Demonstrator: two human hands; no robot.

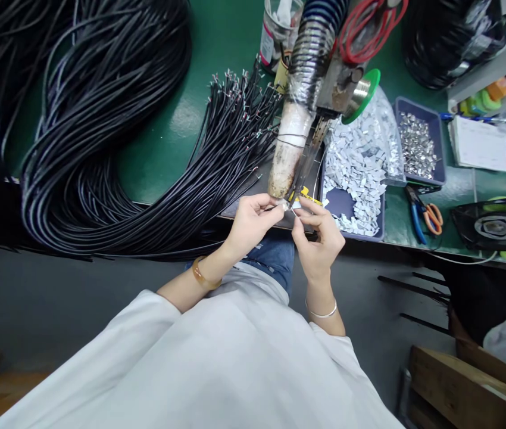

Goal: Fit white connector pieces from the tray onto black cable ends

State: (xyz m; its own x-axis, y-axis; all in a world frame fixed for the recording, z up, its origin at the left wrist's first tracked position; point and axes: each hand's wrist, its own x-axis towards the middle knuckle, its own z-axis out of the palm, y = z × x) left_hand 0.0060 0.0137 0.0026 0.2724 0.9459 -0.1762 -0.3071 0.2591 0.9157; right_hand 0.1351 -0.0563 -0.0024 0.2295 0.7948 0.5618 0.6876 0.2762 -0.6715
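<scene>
My left hand [253,225] is closed in a pinch on what looks like the end of a black cable, just below the tip of the dirty white fume hose [286,146]. A tiny whitish piece [285,205] shows at its fingertips. My right hand [319,235] faces it with thumb and fingers pinched together. Something thin and small is between them, too fine to name. Both hands meet under a soldering fixture [311,152] with a green-rimmed solder spool [362,95]. Many black cables [181,190] with stripped, coloured wire ends lie to the left.
A tray [380,229] of small white pieces stands right of my hands. Behind it is a bin [443,158] of metal parts. Pliers [416,217], orange-handled cutters [434,219] and a black fan [498,226] lie rightward. Cardboard boxes [467,381] sit below the green bench [159,161].
</scene>
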